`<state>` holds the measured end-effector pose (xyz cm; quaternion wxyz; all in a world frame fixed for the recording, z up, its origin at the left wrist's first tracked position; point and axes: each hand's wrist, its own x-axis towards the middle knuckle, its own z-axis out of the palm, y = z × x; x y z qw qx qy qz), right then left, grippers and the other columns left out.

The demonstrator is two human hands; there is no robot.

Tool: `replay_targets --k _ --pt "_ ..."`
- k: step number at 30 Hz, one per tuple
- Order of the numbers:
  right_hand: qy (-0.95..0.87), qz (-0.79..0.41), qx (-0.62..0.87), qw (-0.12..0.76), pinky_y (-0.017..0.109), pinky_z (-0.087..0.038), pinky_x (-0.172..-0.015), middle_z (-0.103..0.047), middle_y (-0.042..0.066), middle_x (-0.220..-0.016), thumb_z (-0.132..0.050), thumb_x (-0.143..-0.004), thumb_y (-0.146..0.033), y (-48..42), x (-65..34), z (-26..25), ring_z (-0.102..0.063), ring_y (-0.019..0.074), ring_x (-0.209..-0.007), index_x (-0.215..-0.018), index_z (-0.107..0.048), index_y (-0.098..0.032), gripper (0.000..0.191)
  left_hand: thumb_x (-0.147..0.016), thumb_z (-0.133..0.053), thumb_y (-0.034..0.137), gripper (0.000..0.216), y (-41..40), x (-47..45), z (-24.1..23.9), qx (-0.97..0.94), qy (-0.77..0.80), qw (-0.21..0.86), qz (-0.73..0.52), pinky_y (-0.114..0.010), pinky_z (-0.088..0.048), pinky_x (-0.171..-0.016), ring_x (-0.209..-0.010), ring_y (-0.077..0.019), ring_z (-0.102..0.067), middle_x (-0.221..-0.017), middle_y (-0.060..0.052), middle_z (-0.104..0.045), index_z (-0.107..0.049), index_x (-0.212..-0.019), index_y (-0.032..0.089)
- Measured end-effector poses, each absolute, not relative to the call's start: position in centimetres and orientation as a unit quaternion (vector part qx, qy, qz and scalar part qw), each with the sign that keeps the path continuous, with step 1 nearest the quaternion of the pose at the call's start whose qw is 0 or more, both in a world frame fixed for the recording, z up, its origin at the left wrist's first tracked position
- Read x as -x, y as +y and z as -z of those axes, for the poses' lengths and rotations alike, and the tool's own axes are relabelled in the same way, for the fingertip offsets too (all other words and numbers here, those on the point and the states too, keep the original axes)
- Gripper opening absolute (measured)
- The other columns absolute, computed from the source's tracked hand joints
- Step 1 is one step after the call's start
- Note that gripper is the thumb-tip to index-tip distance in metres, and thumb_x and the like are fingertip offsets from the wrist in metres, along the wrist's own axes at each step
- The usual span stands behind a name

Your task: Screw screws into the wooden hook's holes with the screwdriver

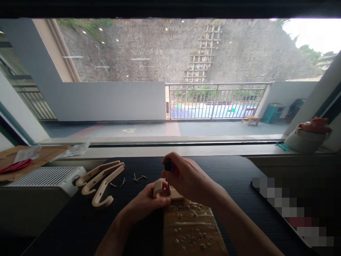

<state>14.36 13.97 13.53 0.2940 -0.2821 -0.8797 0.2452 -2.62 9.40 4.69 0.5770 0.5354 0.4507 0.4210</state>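
Observation:
My left hand (146, 200) grips a pale wooden hook (158, 188), its curved end up by my fingers. The hook lies at the far end of a brown board (190, 227) that is wrapped in clear tape and dotted with holes. Above it my right hand (188, 174) is closed around the black handle of a screwdriver (167, 164). Its shaft points down into the hook; where the tip meets the wood is hard to see. Several screws (139, 179) lie loose on the black table (138, 231), beside three more wooden hooks (102, 201) at the left.
On the left, a white radiator (45, 177) stands near cardboard (50, 153) with red scissors (17, 165) and plastic bags. A lidded bottle (306, 137) sits on the windowsill (160, 150) at right. A dark flat object (279, 212), partly pixelated, lies at the table's right edge.

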Motion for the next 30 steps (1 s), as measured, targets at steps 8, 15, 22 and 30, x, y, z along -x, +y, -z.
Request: replay_targets --k 8,15,22,30 --pt "-0.893 -0.292 0.235 0.249 0.023 -0.036 -0.055 -0.058 -0.001 -0.073 -0.048 -0.084 -0.024 14.7 -15.5 -14.3 -0.050 0.0107 -0.063 -0.112 -0.046 -0.023 0.028 -0.071 -0.067 0.019 0.018 9.3 2.5 -5.0 -0.530 0.437 0.594 -0.417 -0.020 -0.032 -0.064 -0.070 -0.0094 -0.039 -0.078 0.003 -0.049 -0.058 -0.086 0.015" --pt "-0.892 -0.263 0.254 0.265 0.022 -0.033 -0.052 -0.054 -0.002 -0.070 -0.052 -0.082 -0.027 15.1 -15.4 -13.9 -0.045 0.0097 -0.059 -0.102 -0.048 -0.022 0.021 -0.070 -0.068 0.018 0.019 9.2 2.5 -5.1 -0.532 0.435 0.591 -0.423 -0.021 -0.033 -0.067 -0.074 -0.0104 -0.043 -0.082 0.001 -0.051 -0.062 -0.087 0.015" --pt "-0.870 -0.283 0.284 0.287 0.023 -0.037 -0.054 -0.057 -0.001 -0.072 -0.051 -0.082 -0.030 15.5 -15.1 -13.3 -0.050 0.0104 -0.061 -0.099 -0.049 -0.022 0.020 -0.069 -0.069 0.018 0.018 9.3 2.6 -4.9 -0.537 0.435 0.582 -0.429 -0.020 -0.034 -0.070 -0.077 -0.0105 -0.044 -0.086 0.001 -0.052 -0.062 -0.086 0.016" --pt "-0.874 -0.300 0.248 0.292 0.022 -0.038 -0.054 -0.056 -0.002 -0.069 -0.050 -0.083 -0.026 15.2 -15.2 -13.5 -0.049 0.0095 -0.060 -0.104 -0.049 -0.023 0.021 -0.068 -0.071 0.017 0.025 9.1 2.4 -4.9 -0.504 0.417 0.613 -0.442 -0.022 -0.035 -0.072 -0.076 -0.0104 -0.046 -0.083 0.001 -0.055 -0.060 -0.091 0.016"
